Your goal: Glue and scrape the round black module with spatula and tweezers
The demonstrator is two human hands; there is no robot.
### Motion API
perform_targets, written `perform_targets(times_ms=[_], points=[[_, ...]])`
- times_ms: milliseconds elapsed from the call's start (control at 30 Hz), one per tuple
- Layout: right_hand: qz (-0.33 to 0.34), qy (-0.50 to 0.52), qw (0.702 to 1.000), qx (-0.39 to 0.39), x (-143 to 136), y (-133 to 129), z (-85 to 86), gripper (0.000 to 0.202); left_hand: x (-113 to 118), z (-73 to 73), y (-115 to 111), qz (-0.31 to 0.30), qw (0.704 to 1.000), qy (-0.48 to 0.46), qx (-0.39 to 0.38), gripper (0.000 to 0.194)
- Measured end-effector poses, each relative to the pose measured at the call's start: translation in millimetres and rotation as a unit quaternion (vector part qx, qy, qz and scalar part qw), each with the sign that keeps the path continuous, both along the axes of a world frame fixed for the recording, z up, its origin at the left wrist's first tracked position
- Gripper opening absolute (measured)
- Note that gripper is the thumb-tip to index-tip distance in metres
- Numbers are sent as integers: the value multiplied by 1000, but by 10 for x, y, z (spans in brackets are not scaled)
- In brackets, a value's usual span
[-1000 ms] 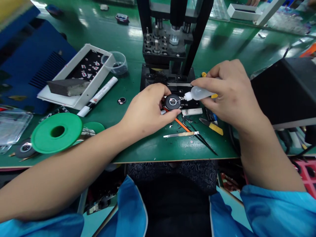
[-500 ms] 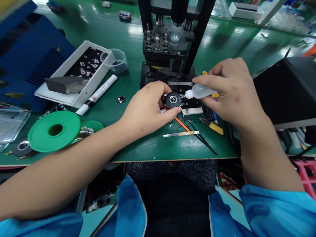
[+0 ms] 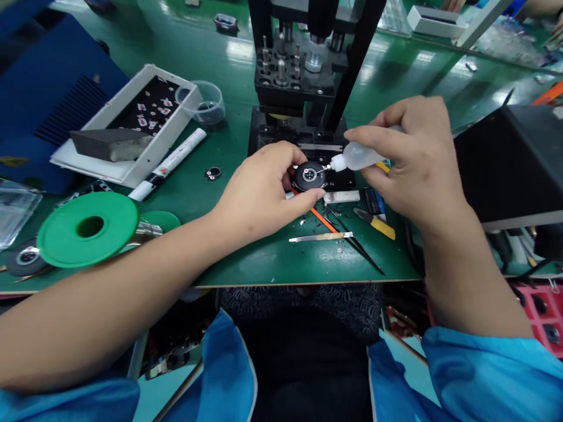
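Note:
My left hand [image 3: 268, 190] grips a round black watch case [image 3: 303, 181] between thumb and fingers, at the front of the press base. A ring with small contacts shows at the middle of its face. My right hand [image 3: 409, 158] is closed around a translucent squeeze bottle [image 3: 358, 156] with a white cap and a thin needle tip. The needle points left and its end is over the ring on the watch case; I cannot tell whether it touches. Just below the watch case lie a white block [image 3: 342, 197] and an orange stick [image 3: 324, 220].
A black press [image 3: 294, 88] stands behind my hands. To the left are a white box [image 3: 169, 132], a marker [image 3: 173, 161], a clear cup [image 3: 206, 105] and a green spool [image 3: 57, 231]. Tweezers [image 3: 367, 256], a yellow-handled knife [image 3: 382, 227] and a dark device [image 3: 510, 164] lie right.
The view has shifted slightly. My right hand still squeezes the bottle, which looks a little more upright in the grip. My left hand holds the watch case in nearly the same place.

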State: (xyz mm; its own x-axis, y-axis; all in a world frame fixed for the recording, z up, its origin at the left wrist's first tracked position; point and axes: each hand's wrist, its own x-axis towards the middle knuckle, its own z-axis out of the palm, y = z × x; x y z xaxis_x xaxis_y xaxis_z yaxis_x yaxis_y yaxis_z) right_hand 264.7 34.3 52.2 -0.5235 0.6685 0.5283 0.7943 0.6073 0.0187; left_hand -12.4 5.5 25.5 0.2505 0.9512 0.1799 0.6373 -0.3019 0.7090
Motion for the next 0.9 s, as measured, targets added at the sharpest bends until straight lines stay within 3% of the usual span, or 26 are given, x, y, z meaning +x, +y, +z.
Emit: perform_targets(times_ms=[567,767,900], points=[[-26,-8,999,-40,-3,-14,68,43,12,40,-24,-11,1000,12,-5,29],[-14,-6,1000,11,-32,-16,36,37,4,39,-32,-15,1000,16,-1,29],[-16,0,1000,-1,-18,-31,27,38,11,51,-32,-10,1000,18,-2,29]])
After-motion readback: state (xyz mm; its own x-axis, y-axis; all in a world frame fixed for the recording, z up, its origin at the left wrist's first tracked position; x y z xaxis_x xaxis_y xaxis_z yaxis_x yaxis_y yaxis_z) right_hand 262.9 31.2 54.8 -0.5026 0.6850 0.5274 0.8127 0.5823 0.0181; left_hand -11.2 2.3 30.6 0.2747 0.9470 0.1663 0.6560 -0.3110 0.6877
